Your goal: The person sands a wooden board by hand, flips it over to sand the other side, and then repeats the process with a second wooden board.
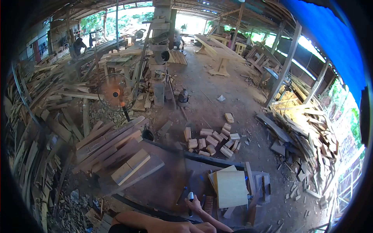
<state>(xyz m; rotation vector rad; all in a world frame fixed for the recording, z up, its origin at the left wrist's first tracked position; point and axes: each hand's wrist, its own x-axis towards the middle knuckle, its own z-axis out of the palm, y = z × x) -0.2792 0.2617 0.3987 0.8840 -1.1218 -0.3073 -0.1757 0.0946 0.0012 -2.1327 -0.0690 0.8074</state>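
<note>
My right hand (195, 204) is closed around a short dark tool with a whitish rounded end (190, 196), held over the brown work surface (163, 186); its exact kind does not show. Bare skin, apparently my left forearm (151, 219), crosses the bottom edge, and the fingers of my left hand cannot be made out. A slim dark tool (181, 195) lies left of the right hand. To its right rests a pale squared wooden board (231, 188) on other wood pieces. A light wooden block (131, 167) lies on a wider board at the left.
Several cut blocks (210, 141) lie on the ground beyond the work surface. Long planks (110, 143) are stacked left, near a standing fan (115, 94). Scrap wood (311, 143) is heaped right. A long wooden table (217, 48) stands farther back. Two people are in the background.
</note>
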